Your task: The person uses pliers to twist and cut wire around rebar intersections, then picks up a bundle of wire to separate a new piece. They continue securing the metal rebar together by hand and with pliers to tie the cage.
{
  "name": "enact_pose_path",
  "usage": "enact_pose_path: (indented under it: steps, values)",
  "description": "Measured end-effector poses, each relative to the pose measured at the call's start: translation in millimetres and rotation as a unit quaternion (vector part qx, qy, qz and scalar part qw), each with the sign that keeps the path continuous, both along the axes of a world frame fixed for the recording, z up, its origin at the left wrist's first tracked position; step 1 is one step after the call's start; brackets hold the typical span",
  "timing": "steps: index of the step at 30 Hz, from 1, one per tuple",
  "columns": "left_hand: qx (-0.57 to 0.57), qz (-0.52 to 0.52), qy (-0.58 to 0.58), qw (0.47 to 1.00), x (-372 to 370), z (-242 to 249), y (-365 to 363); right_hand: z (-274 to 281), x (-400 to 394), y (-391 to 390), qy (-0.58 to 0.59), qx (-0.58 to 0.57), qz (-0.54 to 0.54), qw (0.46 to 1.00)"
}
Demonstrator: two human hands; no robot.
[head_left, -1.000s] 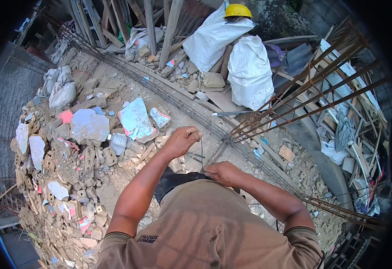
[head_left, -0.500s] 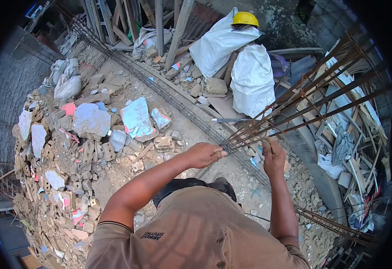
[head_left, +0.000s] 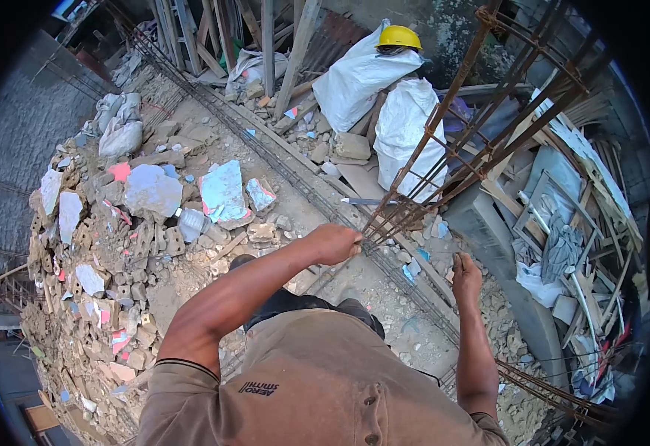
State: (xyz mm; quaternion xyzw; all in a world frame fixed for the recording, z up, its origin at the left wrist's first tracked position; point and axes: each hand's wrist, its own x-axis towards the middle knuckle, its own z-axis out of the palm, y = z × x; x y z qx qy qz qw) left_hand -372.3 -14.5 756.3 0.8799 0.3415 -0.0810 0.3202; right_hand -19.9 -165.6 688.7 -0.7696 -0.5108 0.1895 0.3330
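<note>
A rusty rebar cage with tied cross rings rises from mid-ground toward the upper right. My left hand is closed at its low, near end, with the fingers curled against the bar ends; the exact grip is partly hidden. Apart from the cage, to its right, my right hand is raised in a pinch, thumb on top. Whatever lies between those fingers is too small to make out. Under the near end runs a long, thin run of rebar lying diagonally on the ground.
Broken concrete and block rubble covers the left side, with a plastic bottle in it. White sacks, one bearing a yellow hard hat, stand at the back. Scrap wood and sheets pile up at right beside a concrete ledge.
My right hand has moved away from the bars, down and slightly right. My left hand stays at the cage's near end, while the cage now appears steeper as the view shifts.
</note>
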Motion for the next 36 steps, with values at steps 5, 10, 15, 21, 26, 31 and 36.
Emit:
enact_pose_path:
  steps: [5,10,15,21,26,31,36]
  values:
    - [-0.216,0.210,-0.170,0.938,-21,49,58,7,-72,-54,0.060,-0.207,0.304,0.928]
    - [0.009,0.055,-0.077,0.995,-56,-3,74,175,-56,-28,0.398,-0.042,0.170,0.901]
    - [0.074,-0.062,-0.052,0.994,-63,36,-23,50,79,-23,-0.077,-0.008,-0.012,0.997]
    - [0.200,0.249,0.033,0.947,-220,-22,67,119,-129,-63,0.250,-0.313,0.406,0.821]
    - [0.077,-0.063,0.073,0.992,-193,-46,-36,179,-39,4,0.399,0.032,0.009,0.916]
    - [0.211,0.001,-0.134,0.968,-176,-1,-14,65,17,-113,-0.172,-0.280,0.035,0.944]
    - [0.204,0.169,0.053,0.963,-253,-79,100,191,-162,-117,0.307,-0.299,0.281,0.859]
